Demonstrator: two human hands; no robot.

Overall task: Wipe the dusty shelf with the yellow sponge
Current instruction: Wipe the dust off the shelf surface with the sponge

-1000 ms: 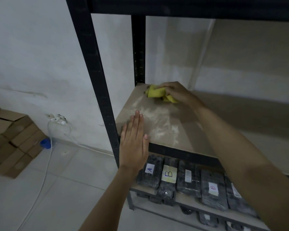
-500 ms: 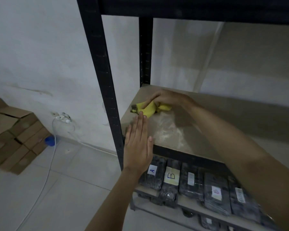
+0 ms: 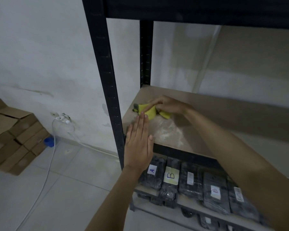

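Note:
The beige shelf board [image 3: 215,117] carries a whitish dust patch [image 3: 170,132] near its front left part. My right hand [image 3: 167,105] presses the yellow sponge [image 3: 148,110] onto the board near its left edge, fingers closed over it. The sponge's dark scrubbing side shows at its left tip. My left hand [image 3: 138,142] is flat with the fingers held together, at the shelf's front left corner, its fingertips just short of the sponge.
A black metal upright [image 3: 105,77] stands at the shelf's front left, another [image 3: 146,52] at the back. Black wrapped packs labelled A [image 3: 152,170] and B [image 3: 171,175] lie on the lower shelf. Cardboard boxes [image 3: 12,139] and a white cable [image 3: 45,177] are on the floor at left.
My right hand has drawn the sponge from the shelf's back left corner forward and left, toward my left hand. The dust patch is smaller. My left hand has stayed at the front corner.

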